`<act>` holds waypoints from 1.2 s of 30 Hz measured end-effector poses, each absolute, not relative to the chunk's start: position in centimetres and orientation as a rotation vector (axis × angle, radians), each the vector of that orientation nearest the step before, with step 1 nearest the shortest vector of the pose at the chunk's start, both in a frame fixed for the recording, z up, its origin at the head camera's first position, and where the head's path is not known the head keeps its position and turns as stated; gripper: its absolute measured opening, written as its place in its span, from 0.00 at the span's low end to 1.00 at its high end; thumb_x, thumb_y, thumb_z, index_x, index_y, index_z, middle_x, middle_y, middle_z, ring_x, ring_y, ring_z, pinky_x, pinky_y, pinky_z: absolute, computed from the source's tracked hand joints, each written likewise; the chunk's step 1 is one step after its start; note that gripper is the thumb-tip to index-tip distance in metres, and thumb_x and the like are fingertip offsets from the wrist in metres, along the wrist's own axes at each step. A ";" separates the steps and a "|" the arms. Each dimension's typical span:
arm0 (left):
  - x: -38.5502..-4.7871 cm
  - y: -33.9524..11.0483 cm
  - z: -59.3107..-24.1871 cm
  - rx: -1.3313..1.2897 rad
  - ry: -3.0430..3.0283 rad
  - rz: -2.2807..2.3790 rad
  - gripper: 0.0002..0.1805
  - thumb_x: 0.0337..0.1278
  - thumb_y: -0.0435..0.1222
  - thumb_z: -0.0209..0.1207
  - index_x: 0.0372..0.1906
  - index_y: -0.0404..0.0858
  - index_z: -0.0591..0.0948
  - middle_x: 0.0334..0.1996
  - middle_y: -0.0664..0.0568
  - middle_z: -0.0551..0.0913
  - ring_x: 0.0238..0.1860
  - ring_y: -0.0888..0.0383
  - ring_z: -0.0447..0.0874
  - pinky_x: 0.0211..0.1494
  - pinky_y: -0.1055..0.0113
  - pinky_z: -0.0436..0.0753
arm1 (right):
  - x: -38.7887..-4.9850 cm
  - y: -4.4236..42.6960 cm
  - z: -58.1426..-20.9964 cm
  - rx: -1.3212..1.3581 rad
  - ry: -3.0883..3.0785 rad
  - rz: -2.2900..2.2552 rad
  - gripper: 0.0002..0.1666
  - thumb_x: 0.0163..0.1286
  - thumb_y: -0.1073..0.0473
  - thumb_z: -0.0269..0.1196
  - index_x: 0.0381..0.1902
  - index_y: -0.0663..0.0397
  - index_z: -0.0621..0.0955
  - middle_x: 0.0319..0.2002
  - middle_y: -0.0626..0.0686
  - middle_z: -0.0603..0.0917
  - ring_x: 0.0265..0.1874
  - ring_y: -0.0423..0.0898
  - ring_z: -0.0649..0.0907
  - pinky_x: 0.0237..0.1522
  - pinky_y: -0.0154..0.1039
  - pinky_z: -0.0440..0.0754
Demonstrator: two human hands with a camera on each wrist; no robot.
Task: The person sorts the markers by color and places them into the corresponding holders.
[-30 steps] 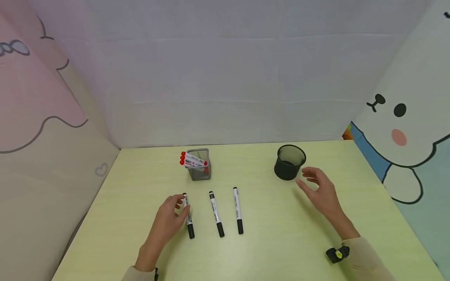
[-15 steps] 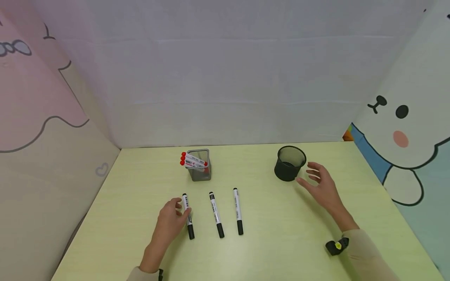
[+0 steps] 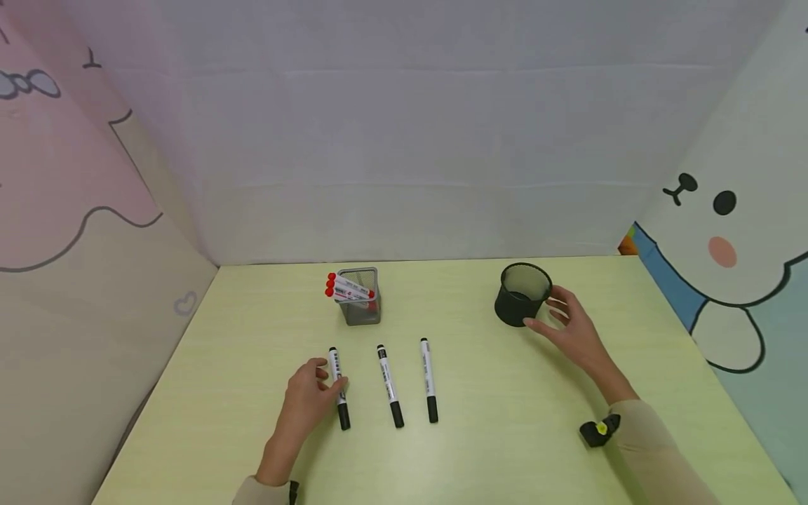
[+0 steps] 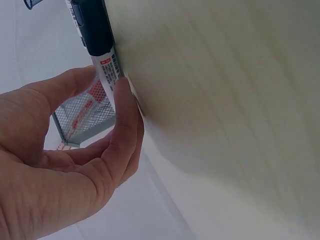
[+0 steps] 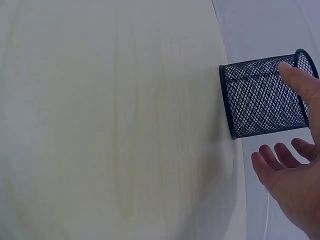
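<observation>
Three black-capped markers lie on the table. My left hand (image 3: 309, 396) is at the leftmost marker (image 3: 336, 368), its thumb on one side and fingers on the other, with a gap between them. In the left wrist view, the thumb and index fingertip flank the white body of this marker (image 4: 102, 37); a firm grip is not visible. My right hand (image 3: 571, 330) is beside the black mesh pen cup (image 3: 514, 308), thumb toward its near side, fingers spread at its right. In the right wrist view, space shows between the fingers and the cup (image 5: 265, 95).
The middle marker (image 3: 389, 382) and right marker (image 3: 428, 379) lie roughly parallel. Behind them stands a square grey mesh holder (image 3: 362, 315) with several red-capped markers (image 3: 347, 287) leaning in it. A white curtain (image 3: 404, 154) hangs along the table's back edge.
My right hand has moved left, closer to the pen cup. The left hand has shifted slightly, its thumb further across the left marker. The markers and cup have not visibly moved on the table.
</observation>
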State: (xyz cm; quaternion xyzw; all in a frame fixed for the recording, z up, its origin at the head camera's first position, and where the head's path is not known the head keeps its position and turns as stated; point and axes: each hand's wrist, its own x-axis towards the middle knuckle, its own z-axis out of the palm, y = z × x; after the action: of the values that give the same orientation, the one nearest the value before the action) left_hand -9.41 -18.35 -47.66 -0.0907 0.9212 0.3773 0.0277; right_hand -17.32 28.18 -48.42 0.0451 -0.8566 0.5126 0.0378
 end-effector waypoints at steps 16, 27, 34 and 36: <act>-10.0 -17.8 -47.6 -0.349 2.779 1.247 0.29 0.56 0.29 0.72 0.59 0.21 0.75 0.38 0.41 0.81 0.32 0.54 0.78 0.28 0.67 0.76 | -18.8 28.3 -48.3 0.171 -2.631 1.700 0.58 0.67 0.61 0.73 0.81 0.62 0.49 0.77 0.68 0.57 0.74 0.67 0.61 0.73 0.61 0.62; -10.1 -18.0 -47.6 -0.330 2.776 1.244 0.26 0.57 0.28 0.68 0.58 0.19 0.76 0.37 0.42 0.81 0.33 0.54 0.79 0.30 0.65 0.79 | -19.5 28.1 -48.4 0.187 -2.639 1.699 0.58 0.67 0.62 0.73 0.81 0.64 0.49 0.77 0.70 0.56 0.74 0.69 0.60 0.72 0.63 0.61; -10.1 -18.3 -47.7 -0.331 2.752 1.307 0.25 0.59 0.26 0.66 0.60 0.18 0.75 0.39 0.40 0.80 0.34 0.53 0.81 0.29 0.65 0.80 | -19.9 27.8 -48.5 0.198 -2.644 1.721 0.57 0.67 0.62 0.73 0.81 0.63 0.49 0.77 0.69 0.56 0.75 0.69 0.60 0.73 0.63 0.60; -10.2 -18.4 -47.7 -0.336 2.746 1.324 0.25 0.59 0.26 0.65 0.60 0.19 0.75 0.40 0.40 0.81 0.34 0.54 0.81 0.30 0.65 0.80 | -20.0 27.7 -48.5 0.207 -2.644 1.720 0.56 0.67 0.63 0.73 0.80 0.63 0.50 0.77 0.68 0.56 0.75 0.68 0.60 0.73 0.63 0.59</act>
State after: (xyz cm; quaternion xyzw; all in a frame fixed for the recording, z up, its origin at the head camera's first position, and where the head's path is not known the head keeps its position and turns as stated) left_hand -10.20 -18.41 -47.73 -0.1094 0.8947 0.4315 0.0373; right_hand -20.01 27.71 -48.48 0.0654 -0.8365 0.5440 -0.0096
